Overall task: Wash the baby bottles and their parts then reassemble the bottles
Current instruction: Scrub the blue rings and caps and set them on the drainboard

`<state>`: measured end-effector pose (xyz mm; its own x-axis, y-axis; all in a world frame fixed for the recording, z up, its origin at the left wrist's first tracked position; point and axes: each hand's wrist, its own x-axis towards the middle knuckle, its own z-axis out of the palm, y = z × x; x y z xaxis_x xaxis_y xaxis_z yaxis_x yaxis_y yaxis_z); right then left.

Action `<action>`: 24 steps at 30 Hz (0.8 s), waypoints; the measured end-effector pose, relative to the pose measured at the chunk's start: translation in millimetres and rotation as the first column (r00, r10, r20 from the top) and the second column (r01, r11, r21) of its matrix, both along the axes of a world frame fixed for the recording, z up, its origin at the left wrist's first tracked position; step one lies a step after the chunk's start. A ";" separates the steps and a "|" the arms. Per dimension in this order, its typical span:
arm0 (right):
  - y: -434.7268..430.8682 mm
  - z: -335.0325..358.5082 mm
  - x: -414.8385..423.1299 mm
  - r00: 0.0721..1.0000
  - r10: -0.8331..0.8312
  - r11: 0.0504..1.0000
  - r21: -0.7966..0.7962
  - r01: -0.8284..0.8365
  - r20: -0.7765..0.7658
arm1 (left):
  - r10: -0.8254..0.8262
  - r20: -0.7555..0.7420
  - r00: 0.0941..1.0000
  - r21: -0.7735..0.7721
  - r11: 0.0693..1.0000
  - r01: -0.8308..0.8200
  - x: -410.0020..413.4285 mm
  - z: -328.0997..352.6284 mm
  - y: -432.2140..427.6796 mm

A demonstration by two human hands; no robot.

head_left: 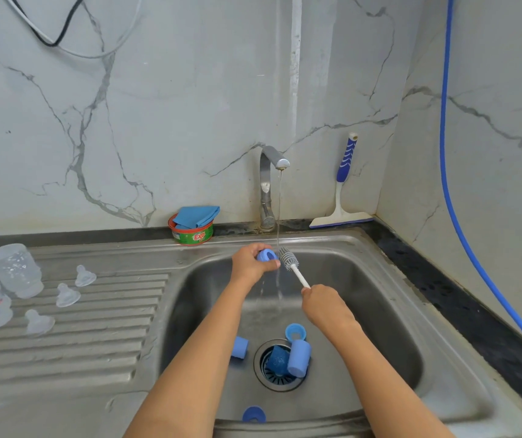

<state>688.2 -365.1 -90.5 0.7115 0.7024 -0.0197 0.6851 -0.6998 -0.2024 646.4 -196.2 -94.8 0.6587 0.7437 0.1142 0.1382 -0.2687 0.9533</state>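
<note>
The left hand [248,263] was held out over the sink [364,295] on an extended forearm, its fingers and thumb curled around a blue screw ring [267,255], the ring's opening turned rightward. The right hand [323,303] was held slightly lower, its fingers clenched around the end of a white-handled bottle brush [289,260]. The handle was angled up and leftward from those fingers, and the bristle head was set just beside the ring's opening, under a thin water stream [278,216] from the tap [269,172]; contact could not be told. Below the right wrist, a blue cap [299,357] was seen lying over the drain [277,379]. Well to the left of the left fingers, clear teats [68,294] and bottles [14,268] were laid on the drainboard [95,343].
</note>
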 end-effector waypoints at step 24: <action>30.6 18.1 -48.7 0.977 0.074 0.996 0.066 -0.062 -0.202 | 0.486 -0.012 0.874 0.159 0.864 -0.478 -127.3 9.9 68.6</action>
